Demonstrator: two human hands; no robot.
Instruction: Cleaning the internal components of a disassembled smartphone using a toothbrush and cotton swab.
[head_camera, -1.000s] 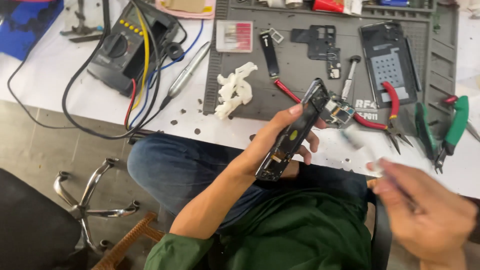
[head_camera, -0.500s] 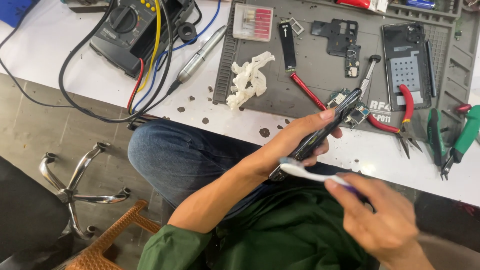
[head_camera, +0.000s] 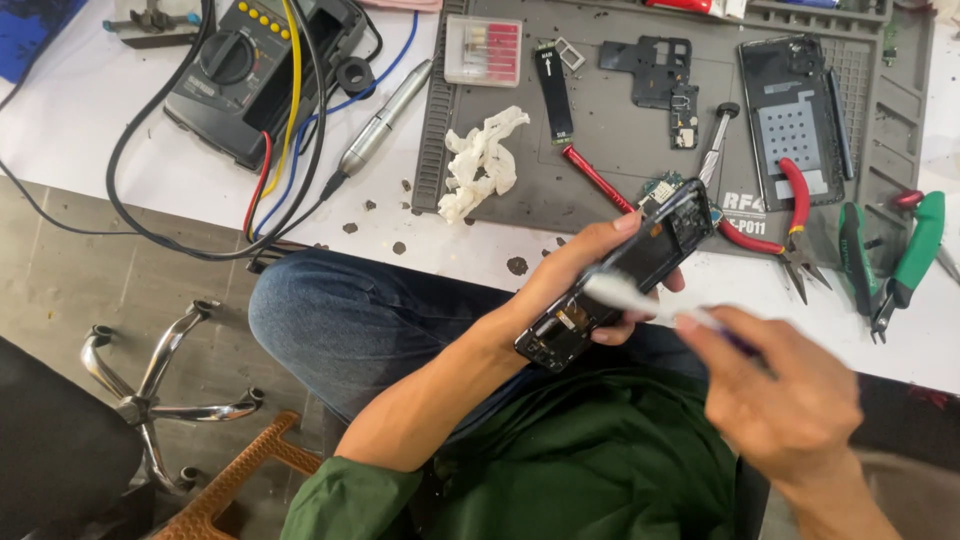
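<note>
Multimeter (head_camera: 240, 75) lies at far left; clear bit case (head_camera: 483, 50) holds red bits. Left hand (head_camera: 585, 275) clamps opened phone (head_camera: 620, 285) above lap, near table edge. Right hand (head_camera: 775, 395), blurred, pinches white brush (head_camera: 620, 297) against phone.

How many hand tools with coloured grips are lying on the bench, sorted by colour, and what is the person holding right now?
Red-handled pliers: 1
Green-handled pliers: 1
Red-handled screwdriver: 1
Total on the bench: 3

Held:
Opened phone in the left hand: 1
White brush in the right hand, its tip on the phone: 1
Total held: 2
</note>
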